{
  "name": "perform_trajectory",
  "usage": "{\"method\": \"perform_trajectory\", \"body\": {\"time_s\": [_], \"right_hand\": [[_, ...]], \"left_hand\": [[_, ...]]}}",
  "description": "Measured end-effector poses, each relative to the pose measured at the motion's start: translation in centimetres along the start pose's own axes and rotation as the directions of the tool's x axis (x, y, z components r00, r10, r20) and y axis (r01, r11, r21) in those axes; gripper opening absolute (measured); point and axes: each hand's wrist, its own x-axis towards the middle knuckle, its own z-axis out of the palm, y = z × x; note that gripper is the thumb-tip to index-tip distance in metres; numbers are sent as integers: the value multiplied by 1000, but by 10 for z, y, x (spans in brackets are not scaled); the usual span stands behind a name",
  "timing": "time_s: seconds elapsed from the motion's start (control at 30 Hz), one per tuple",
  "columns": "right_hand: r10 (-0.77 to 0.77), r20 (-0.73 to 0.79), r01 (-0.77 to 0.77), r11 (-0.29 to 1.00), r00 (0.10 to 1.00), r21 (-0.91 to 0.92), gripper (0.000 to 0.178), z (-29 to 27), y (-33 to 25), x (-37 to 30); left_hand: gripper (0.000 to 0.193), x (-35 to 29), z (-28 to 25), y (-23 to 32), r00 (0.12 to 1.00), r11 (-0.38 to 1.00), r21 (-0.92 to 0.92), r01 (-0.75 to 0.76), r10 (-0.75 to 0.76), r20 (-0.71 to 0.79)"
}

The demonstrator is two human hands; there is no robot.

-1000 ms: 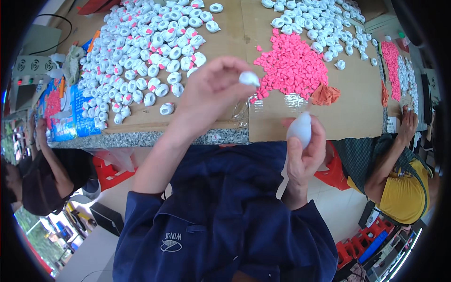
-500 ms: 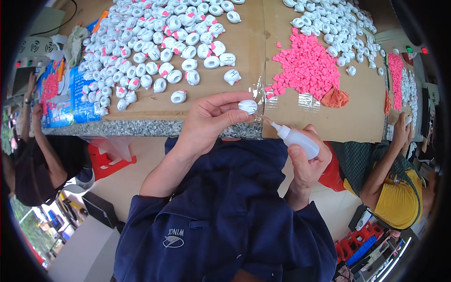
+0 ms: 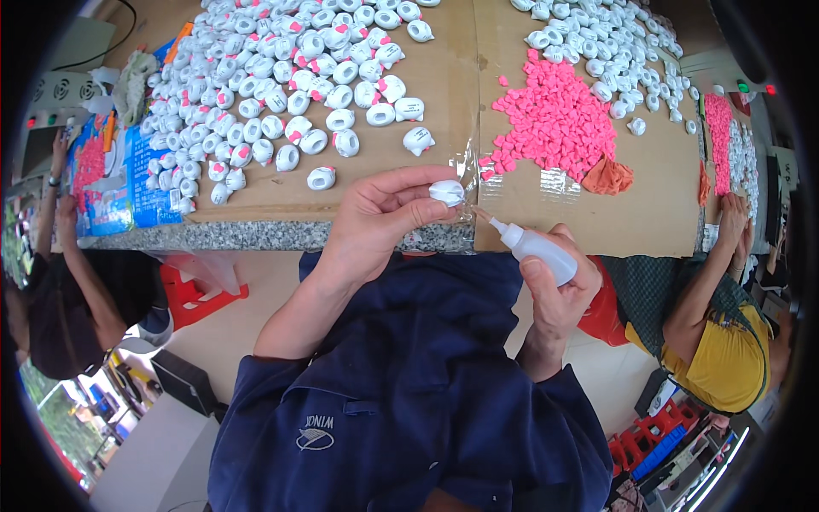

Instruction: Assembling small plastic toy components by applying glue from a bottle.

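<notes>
Between the thumb and fingers of my left hand [image 3: 371, 213] is a small white plastic head-shaped piece [image 3: 447, 193], held just above the table's front edge. My right hand [image 3: 554, 299] is wrapped round a translucent white squeeze bottle [image 3: 546, 254]. Its thin nozzle points up and left toward the piece, with a short gap between them. Many similar white pieces [image 3: 321, 178], some with a pink bow, lie spread beyond my left hand. A heap of small pink bow-shaped parts [image 3: 554, 119] lies beyond my right hand.
More white pieces [image 3: 636, 126] lie at the far right, and a crumpled orange cloth [image 3: 608, 177] sits by the pink heap. Cardboard [image 3: 512, 213] covers the granite table [image 3: 341, 236]. Co-workers sit on either side, one in a yellow shirt [image 3: 725, 363] at right.
The white piece has tilted a little in my left fingers. The bottle has shifted very slightly to the left. At right, the co-worker's hands have moved farther up toward their pink pile.
</notes>
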Motion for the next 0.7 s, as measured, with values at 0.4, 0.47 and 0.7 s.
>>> {"method": "perform_trajectory", "body": {"time_s": [0.4, 0.47, 0.7], "right_hand": [[78, -128, -56, 984, 989, 167, 35, 3, 12, 8], [-12, -105, 21, 996, 994, 87, 35, 6, 21, 15], [-111, -17, 107, 981, 994, -163, 34, 13, 24, 23]], "left_hand": [[32, -5, 0, -5, 999, 998, 46, -35, 36, -7], [33, -8, 2, -6, 1000, 999, 52, -13, 13, -8], [33, -12, 5, -12, 998, 996, 58, 65, -64, -22]]}}
